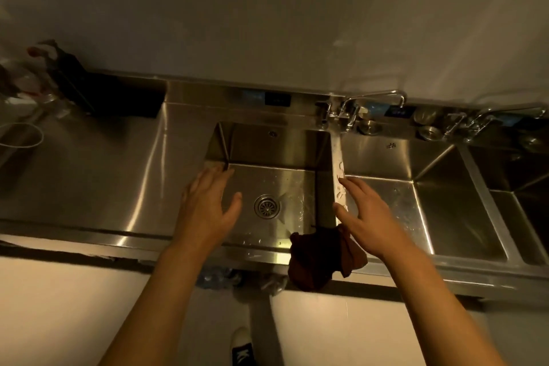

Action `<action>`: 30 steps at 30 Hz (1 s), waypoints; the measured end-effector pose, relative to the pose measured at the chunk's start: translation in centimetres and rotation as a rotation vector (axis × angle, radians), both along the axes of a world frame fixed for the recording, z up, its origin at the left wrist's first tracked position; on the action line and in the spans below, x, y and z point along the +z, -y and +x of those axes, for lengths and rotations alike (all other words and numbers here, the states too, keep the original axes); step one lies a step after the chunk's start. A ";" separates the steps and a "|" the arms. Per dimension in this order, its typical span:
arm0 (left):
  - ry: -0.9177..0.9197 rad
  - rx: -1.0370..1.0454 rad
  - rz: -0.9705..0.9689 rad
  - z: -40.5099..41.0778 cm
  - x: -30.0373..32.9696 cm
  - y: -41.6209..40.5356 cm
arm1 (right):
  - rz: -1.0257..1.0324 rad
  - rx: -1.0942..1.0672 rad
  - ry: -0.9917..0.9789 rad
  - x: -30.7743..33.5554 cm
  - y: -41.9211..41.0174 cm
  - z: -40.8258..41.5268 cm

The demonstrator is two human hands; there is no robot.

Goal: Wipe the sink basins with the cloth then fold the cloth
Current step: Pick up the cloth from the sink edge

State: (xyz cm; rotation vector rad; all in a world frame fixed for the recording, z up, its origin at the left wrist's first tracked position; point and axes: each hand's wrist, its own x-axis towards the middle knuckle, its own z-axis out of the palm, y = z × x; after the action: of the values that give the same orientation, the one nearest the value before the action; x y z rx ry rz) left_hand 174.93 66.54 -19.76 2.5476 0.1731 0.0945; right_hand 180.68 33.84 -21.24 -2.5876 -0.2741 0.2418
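hanging over the front edge of the steel sink (190,104) was the cloth (322,258), a dark reddish-brown rag bunched up right at the near end of the divider (337,169) between the two basins; part of it drooped down past the rim toward the floor; nobody had hold of it; the left hand (208,205) hovered over the left basin (276,187), fingers straight and spread a bit, thumb out, holding nothing; fingertips were up near the basin's left wall; the right hand (367,217) was flat and relaxed too, stretched over the divider and the near corner of the right basin (445,202), thumb side just above the cloth, can't tell if it actually touched it; the drain (266,206) sat in the middle of the left basin with some water drops around it; the faucet (371,104) stood at the back, spout swung to the right; a second faucet (499,117) was further right; some blurry clutter (44,80) sat on the counter far left; a shoe (242,346) showed at the bottom
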 end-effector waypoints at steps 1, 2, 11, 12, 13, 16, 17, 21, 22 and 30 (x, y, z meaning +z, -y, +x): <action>-0.007 -0.014 -0.008 0.2 -0.7 -0.7 | 0.000 -0.019 -0.023 -0.6 -0.5 -0.4; -0.015 -0.031 -0.013 0.3 -1.3 -1.3 | 0.000 -0.035 -0.042 -1.2 -0.9 -0.8; -0.074 -0.115 -0.105 0.7 -6.2 -4.0 | 0.011 -0.095 -0.176 -6.4 -3.2 -3.5; -0.078 -0.123 -0.108 0.7 -6.6 -4.1 | -0.004 -0.103 -0.205 -7.1 -3.3 -3.7; -0.084 -0.127 -0.107 0.7 -7.0 -4.1 | -0.023 -0.109 -0.231 -7.9 -3.3 -3.8; -0.105 -0.128 -0.096 0.4 -8.4 -4.3 | -0.118 -0.085 -0.275 -10.2 -3.0 -4.0; -0.105 -0.130 -0.090 0.2 -8.9 -4.3 | -0.152 -0.066 -0.286 -11.0 -2.8 -4.1; -0.138 -0.131 -0.076 -0.2 -11.0 -4.2 | -0.202 -0.023 -0.335 -14.3 -2.0 -4.9; -0.138 -0.132 -0.070 -0.3 -11.4 -4.0 | -0.213 -0.018 -0.342 -15.1 -1.9 -5.1; -0.162 -0.133 -0.053 -1.2 -14.2 -0.6 | -0.360 0.076 -0.224 -19.2 -1.3 -5.8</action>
State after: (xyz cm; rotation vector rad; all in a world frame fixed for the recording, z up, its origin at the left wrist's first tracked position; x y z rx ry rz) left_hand 173.71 67.12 -33.95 2.5058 0.0671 -0.1657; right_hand 174.92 35.10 -40.40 -2.8709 -0.2673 0.6572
